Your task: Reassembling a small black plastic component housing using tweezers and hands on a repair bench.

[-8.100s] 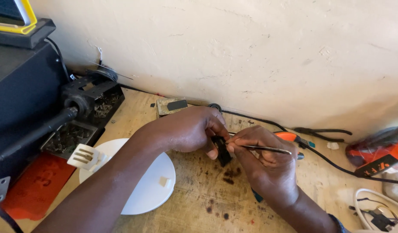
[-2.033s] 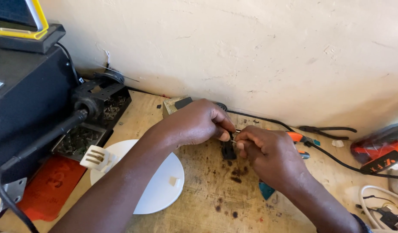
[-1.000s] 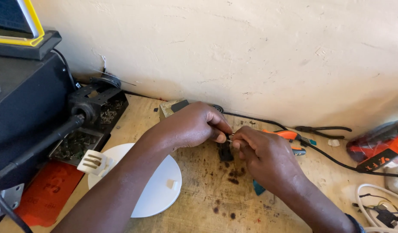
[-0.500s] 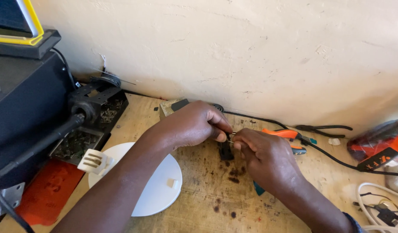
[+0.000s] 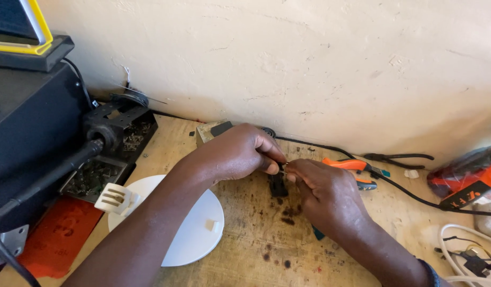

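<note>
Hands have closed in tight. Compared with eight seconds back, the thin dark probe that stuck out of our right hand (image 5: 330, 199) toward the right no longer shows; over the last two seconds the pose barely shifts, only the head camera drifts a little. We read that as fine work on one spot, not a swap of tools.

Left hand (image 5: 236, 154) comes in from the left, thumb and forefinger pinched narrow on the top of a small black part (image 5: 278, 185). Right hand meets it fingertip to fingertip, also pinched narrow, on something thin and pale between the two hands. The black part sits just below the fingertips, over the stained middle of the wooden bench (image 5: 245, 234); we cannot tell whether it rests on the wood or is lifted clear.

Hard to make out:
- what the thin pale bit is; it could be a wire or a pin, too small to say.
- whether the right hand holds a tool; a teal tip (image 5: 318, 233) pokes out under the wrist, the rest is hidden.
- most of the black part, covered by both hands.

Nearby: orange-handled pliers (image 5: 353, 165) just beyond the right hand, white round lid (image 5: 195, 236) under the left forearm, black cable (image 5: 415, 195) along the wall.
</note>
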